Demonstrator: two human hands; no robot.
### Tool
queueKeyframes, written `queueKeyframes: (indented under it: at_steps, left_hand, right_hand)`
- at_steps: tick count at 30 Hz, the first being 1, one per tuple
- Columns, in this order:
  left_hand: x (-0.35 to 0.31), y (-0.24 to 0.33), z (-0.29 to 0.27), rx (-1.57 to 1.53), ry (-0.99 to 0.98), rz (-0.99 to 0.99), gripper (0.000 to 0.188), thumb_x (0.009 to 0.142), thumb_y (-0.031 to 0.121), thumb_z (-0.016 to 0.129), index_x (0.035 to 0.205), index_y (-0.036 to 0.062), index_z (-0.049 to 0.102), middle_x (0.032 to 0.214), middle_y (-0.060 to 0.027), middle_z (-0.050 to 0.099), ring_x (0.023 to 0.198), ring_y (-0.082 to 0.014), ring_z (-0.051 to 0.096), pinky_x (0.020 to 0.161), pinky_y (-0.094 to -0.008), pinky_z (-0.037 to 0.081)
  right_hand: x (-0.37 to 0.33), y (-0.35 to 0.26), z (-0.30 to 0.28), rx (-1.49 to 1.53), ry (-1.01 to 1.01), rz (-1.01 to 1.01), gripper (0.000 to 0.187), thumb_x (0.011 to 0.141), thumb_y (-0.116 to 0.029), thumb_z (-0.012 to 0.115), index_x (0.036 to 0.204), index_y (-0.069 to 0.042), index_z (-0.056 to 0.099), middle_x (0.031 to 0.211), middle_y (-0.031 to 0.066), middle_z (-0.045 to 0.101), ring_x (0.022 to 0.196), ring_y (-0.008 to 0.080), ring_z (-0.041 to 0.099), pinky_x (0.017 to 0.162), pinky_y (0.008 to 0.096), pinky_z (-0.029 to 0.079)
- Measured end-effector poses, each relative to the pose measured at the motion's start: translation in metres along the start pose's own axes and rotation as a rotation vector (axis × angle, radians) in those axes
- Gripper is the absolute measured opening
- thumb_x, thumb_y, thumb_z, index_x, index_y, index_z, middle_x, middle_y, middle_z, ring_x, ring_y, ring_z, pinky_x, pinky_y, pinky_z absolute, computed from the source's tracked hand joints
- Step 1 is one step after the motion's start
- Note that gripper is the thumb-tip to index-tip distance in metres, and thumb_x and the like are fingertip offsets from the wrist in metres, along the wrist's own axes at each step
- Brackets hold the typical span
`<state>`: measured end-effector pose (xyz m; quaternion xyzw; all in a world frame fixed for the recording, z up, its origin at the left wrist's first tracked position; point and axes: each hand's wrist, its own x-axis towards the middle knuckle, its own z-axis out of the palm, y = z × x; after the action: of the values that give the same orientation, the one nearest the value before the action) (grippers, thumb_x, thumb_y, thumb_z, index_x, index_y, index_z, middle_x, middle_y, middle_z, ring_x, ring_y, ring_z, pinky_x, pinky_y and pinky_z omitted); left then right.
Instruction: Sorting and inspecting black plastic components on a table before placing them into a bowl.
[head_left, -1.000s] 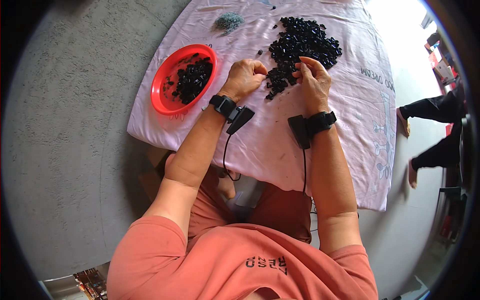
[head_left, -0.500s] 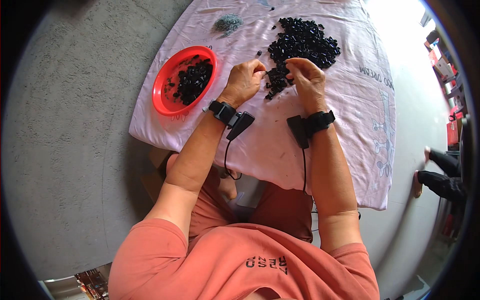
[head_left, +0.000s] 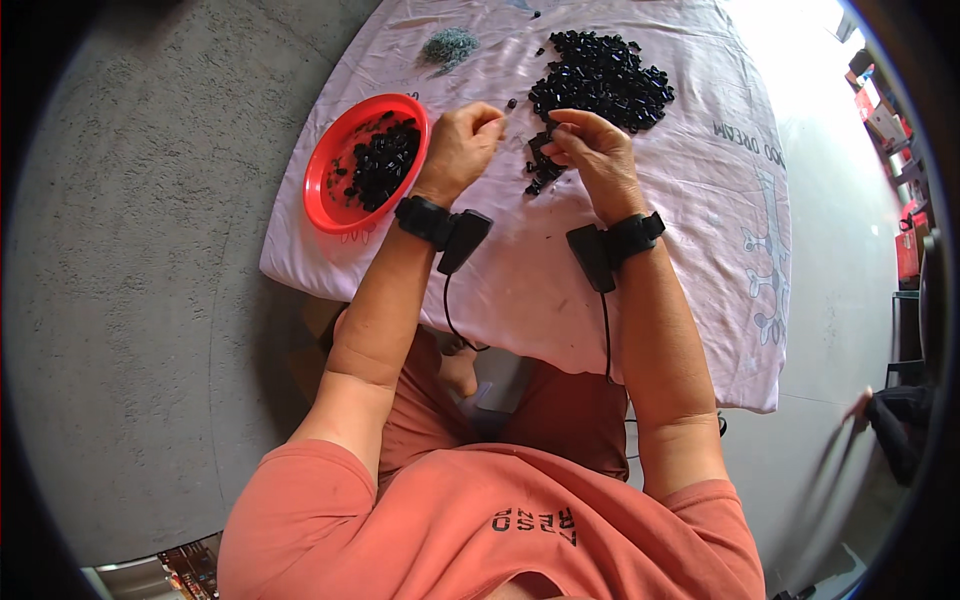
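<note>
My left hand (head_left: 460, 152) hovers between the red bowl and the black pile, its fingers curled together; whatever lies in them is hidden. Thumb and fingertips of my right hand (head_left: 598, 157) are pinched beside the near end of a heap of small shiny black pieces (head_left: 600, 82). I cannot make out anything in that pinch. A round red bowl (head_left: 318, 190) at the left holds a pile of similar black pieces (head_left: 380, 165). One loose black piece (head_left: 512, 103) lies just beyond my left hand.
A small heap of grey-green bits (head_left: 449, 47) lies at the far left of the pink patterned cloth (head_left: 690, 300). Each wrist wears a black strap with a cabled device, the left one (head_left: 465, 240) and the right one (head_left: 592, 258). Another person's dark-clothed limb (head_left: 897, 425) shows at the right edge.
My left hand has moved left, away from the black heap and nearer the red bowl. My right hand has shifted slightly left. The other person at the right has moved.
</note>
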<state>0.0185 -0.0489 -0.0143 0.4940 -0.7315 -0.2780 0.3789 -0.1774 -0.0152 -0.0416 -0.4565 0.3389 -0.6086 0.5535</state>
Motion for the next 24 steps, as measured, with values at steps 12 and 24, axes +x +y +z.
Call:
queueKeyframes:
  at_steps: [12, 24]
  left_hand:
    - [-0.011, -0.028, -0.001, 0.446, 0.090, 0.026, 0.012, 0.079, 0.006, 0.065, 0.090, 0.0035, 0.070, 0.086, -0.0118, 0.070, 0.078, -0.0229, 0.068, 0.072, -0.0322, 0.053]
    - [-0.004, -0.022, -0.006, 0.462, -0.043, -0.022, 0.015, 0.074, 0.006, 0.061, 0.088, 0.0027, 0.065, 0.083, -0.0127, 0.069, 0.078, -0.0257, 0.067, 0.074, -0.0344, 0.052]
  right_hand:
    - [0.000, -0.001, -0.001, 0.005, 0.031, 0.065, 0.016, 0.093, -0.009, 0.061, 0.106, -0.001, 0.066, 0.092, 0.0068, 0.069, 0.081, 0.0138, 0.068, 0.073, 0.0241, 0.056]
    - [0.003, 0.012, -0.003, -0.084, -0.028, 0.086, 0.018, 0.091, -0.001, 0.059, 0.107, 0.005, 0.065, 0.089, 0.0099, 0.069, 0.078, 0.0157, 0.069, 0.069, 0.0248, 0.057]
